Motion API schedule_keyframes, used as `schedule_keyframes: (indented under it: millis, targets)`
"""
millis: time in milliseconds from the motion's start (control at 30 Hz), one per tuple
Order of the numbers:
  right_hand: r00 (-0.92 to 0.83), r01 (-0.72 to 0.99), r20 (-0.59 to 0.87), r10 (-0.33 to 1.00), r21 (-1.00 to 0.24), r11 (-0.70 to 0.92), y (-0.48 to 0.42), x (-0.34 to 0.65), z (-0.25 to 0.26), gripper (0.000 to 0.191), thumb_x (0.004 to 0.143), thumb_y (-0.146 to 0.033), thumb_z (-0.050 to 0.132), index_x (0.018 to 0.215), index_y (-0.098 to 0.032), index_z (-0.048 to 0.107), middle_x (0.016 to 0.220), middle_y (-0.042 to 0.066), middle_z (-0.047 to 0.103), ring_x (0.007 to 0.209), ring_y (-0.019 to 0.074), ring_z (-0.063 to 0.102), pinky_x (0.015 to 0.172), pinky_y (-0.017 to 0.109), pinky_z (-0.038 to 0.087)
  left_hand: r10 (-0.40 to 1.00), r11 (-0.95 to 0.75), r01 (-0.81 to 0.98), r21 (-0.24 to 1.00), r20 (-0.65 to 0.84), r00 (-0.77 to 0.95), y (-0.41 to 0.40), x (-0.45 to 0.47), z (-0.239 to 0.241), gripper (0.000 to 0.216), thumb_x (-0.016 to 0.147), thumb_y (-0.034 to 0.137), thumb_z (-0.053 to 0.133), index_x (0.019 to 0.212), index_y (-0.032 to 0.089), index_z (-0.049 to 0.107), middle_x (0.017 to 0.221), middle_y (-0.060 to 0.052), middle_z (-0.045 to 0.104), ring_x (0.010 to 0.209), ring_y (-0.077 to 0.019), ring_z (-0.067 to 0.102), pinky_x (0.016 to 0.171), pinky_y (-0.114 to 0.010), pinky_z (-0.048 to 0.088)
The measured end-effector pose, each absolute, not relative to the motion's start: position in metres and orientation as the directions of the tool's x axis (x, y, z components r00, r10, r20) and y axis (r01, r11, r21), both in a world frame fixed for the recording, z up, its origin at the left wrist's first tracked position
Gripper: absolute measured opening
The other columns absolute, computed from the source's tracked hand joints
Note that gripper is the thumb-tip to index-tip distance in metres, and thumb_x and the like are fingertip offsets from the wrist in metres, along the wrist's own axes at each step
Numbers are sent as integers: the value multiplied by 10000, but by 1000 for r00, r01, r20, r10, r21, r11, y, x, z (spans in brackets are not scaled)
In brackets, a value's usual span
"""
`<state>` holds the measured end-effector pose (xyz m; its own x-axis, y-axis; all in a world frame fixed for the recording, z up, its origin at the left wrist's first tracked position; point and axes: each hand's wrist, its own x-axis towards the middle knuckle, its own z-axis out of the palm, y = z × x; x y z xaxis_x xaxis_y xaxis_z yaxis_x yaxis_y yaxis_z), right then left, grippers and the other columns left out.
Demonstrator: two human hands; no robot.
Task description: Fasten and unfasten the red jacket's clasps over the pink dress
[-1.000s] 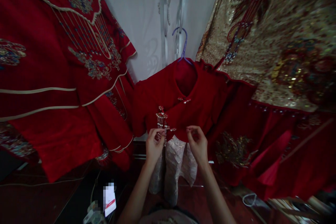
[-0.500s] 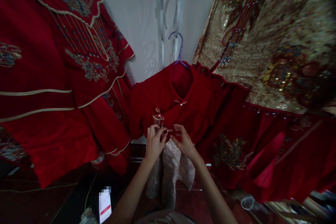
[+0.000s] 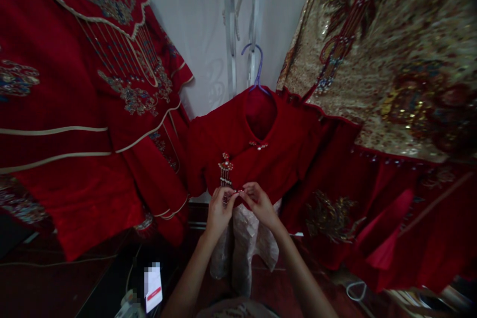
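A red short-sleeved top [image 3: 278, 159] with a stand collar hangs on a purple hanger [image 3: 258, 67]. Low on its front is a small beaded frog button [image 3: 239, 192], pinched from both sides. My left hand [image 3: 220, 211] is closed, thumb and forefinger on the left end of the button. On the right end, the fingers of my right hand [image 3: 261, 204] are closed in a pinch. Just above my left hand dangles a beaded tassel ornament [image 3: 225, 165]. Another frog button [image 3: 258, 146] sits below the collar. The fingertips partly cover the fastening, so its details are hidden.
Red embroidered garments [image 3: 137, 129] hang at the left. A gold sequined garment [image 3: 372, 59] and a red skirt [image 3: 328, 174] hang at the right. Metal uprights [image 3: 230, 25] stand behind. Pale plastic-wrapped things [image 3: 244, 243] are below the top; a lit phone [image 3: 152, 285] is at lower left.
Both hands have dropped slightly and drawn closer together, and the right fingers, spread before, are now pinched at the frog button. The view has shifted a little.
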<state>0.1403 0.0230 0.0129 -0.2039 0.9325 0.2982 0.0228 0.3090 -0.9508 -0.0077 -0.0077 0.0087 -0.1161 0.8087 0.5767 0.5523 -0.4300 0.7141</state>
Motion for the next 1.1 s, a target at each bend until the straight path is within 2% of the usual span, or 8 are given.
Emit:
schedule_keyframes:
  millis: [100, 267, 333, 433, 600, 767, 933, 1100]
  targets:
    - [-258, -58, 250, 933, -968, 243, 17, 144, 19, 268, 780, -394, 646, 936, -196, 553, 860, 19, 604, 795, 128, 588, 779, 278, 483, 815, -398, 469, 788, 539, -214, -10, -5, 15, 119, 837, 300, 573, 841, 182, 588, 801, -18, 605, 777, -138, 570, 748, -257, 445]
    - [-431, -139, 131, 893, -987, 77, 0, 167, 42, 248, 729, -330, 721, 880, -178, 596, 820, -2, 600, 783, 106, 572, 781, 248, 449, 855, -381, 29, 924, 364, -370, 9, -5, 51, 257, 850, 393, 535, 932, 171, 634, 919, -45, 669, 855, -140, 611, 810, -257, 459]
    - [-493, -162, 94, 865, -987, 15, -6, 176, 50, 233, 723, -304, 731, 870, -176, 604, 810, -6, 601, 770, 100, 569, 762, 241, 443, 875, -377, -137, 916, 304, -376, 22, -5, 63, 293, 832, 408, 556, 958, 166, 665, 964, -56, 687, 867, -143, 625, 827, -266, 464]
    - [-517, -198, 83, 852, -980, -24, -13, 181, 58, 223, 722, -284, 735, 868, -178, 604, 804, -9, 605, 754, 97, 568, 745, 239, 439, 902, -326, -343, 881, 182, -391, 35, -2, 73, 280, 750, 388, 661, 906, 159, 696, 879, -41, 706, 790, -131, 634, 780, -255, 471]
    - [-502, -235, 78, 861, -971, -49, -18, 177, 60, 241, 701, -283, 753, 857, -174, 604, 797, -12, 600, 751, 97, 563, 743, 238, 434, 944, -230, -569, 789, 39, -327, 32, 7, 80, 257, 680, 351, 734, 833, 146, 701, 781, -17, 703, 693, -100, 619, 717, -229, 451]
    - [-508, -270, 83, 857, -961, -67, -19, 174, 57, 232, 707, -269, 753, 847, -169, 598, 794, -16, 597, 753, 87, 552, 731, 222, 421, 965, -187, -610, 770, 29, -260, 26, 7, 82, 236, 668, 335, 737, 807, 149, 692, 804, -12, 702, 721, -97, 618, 749, -229, 437]
    - [-525, -258, 111, 844, -966, -33, -18, 170, 56, 205, 744, -270, 724, 869, -168, 597, 800, -13, 583, 756, 82, 532, 725, 216, 407, 898, -288, -442, 850, 80, -432, 36, 8, 81, 240, 621, 272, 745, 813, 155, 662, 761, 12, 678, 702, -84, 597, 736, -211, 418]
    - [-519, -265, 127, 845, -964, -18, -19, 167, 56, 217, 738, -280, 727, 869, -172, 590, 804, -15, 568, 763, 87, 523, 737, 222, 403, 882, -260, -363, 895, 67, -466, 39, 12, 84, 232, 669, 284, 670, 859, 156, 633, 775, 2, 667, 699, -99, 589, 732, -228, 416]
